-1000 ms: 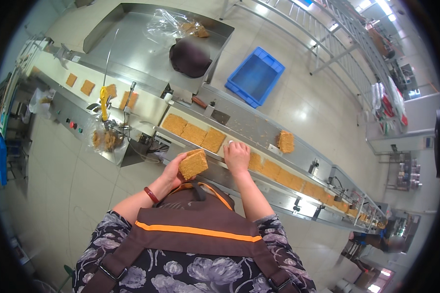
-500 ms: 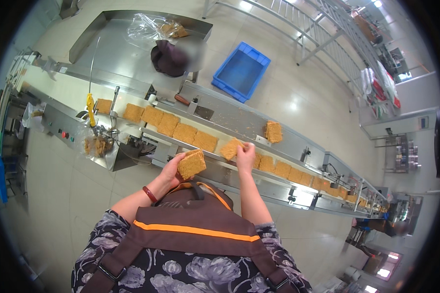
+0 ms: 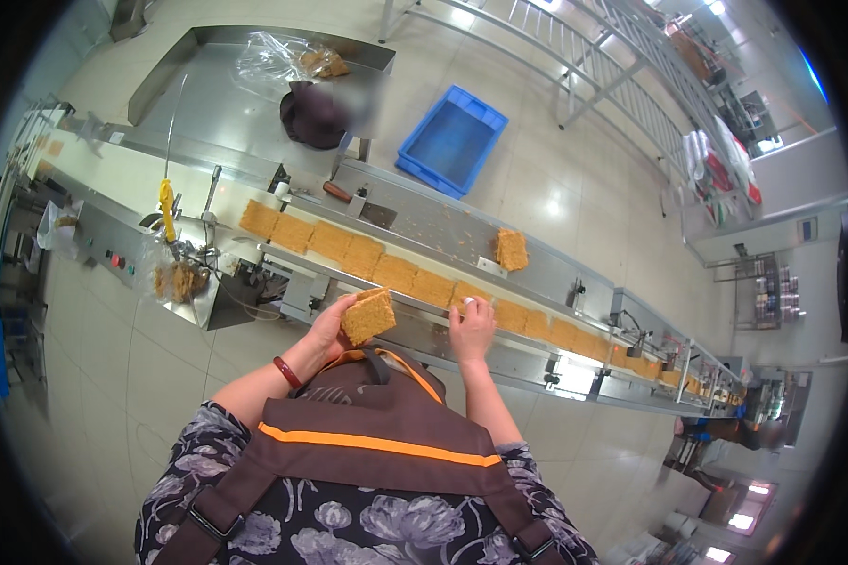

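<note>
Golden-brown, square, rough-textured slab (image 3: pixel 469 289), earlier askew in bare right hand (image 3: pixel 472 330), now aligned within matching slab row (image 3: pixel 360 255); gap closed.

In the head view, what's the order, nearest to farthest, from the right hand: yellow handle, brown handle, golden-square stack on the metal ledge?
From the right hand:
1. Golden-square stack: ahead, slightly right.
2. Brown handle: ahead and left.
3. Yellow handle: farther left.
</note>
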Demonstrator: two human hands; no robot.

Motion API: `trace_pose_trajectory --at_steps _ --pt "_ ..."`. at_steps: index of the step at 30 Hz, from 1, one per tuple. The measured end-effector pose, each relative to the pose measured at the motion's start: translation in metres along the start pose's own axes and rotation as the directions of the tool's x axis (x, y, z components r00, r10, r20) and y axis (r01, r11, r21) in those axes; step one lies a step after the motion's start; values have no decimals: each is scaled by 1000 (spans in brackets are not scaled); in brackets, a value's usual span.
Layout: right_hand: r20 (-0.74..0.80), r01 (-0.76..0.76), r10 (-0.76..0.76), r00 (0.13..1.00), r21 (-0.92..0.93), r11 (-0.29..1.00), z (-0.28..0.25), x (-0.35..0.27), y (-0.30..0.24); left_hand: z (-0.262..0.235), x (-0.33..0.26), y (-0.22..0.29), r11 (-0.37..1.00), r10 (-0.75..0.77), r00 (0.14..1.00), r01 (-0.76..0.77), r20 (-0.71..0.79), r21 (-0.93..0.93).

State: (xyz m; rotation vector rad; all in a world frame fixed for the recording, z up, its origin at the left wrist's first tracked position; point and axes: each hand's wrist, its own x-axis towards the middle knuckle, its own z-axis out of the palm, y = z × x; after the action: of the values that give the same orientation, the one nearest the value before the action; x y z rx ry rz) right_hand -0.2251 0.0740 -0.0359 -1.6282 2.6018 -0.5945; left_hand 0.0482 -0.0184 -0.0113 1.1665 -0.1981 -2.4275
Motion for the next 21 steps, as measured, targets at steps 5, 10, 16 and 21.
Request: trace_pose_trajectory --at_steps 5,10,16,21 --pt "28 79 -80 996 34 996 20 21 -43 -9 -7 4 999 37 999 -37 4 -39" --pt "92 -218 232 968 -141 966 48 53 -82 -16 -19 12 996 54 999 -54 1 -68" --pt "148 -350 318 937 340 873 82 68 -47 -21 -25 15 996 55 998 -55 -7 -63" --pt "139 -478 507 851 606 636 50 51 -7 -23 -17 15 994 39 999 -36 25 -106"
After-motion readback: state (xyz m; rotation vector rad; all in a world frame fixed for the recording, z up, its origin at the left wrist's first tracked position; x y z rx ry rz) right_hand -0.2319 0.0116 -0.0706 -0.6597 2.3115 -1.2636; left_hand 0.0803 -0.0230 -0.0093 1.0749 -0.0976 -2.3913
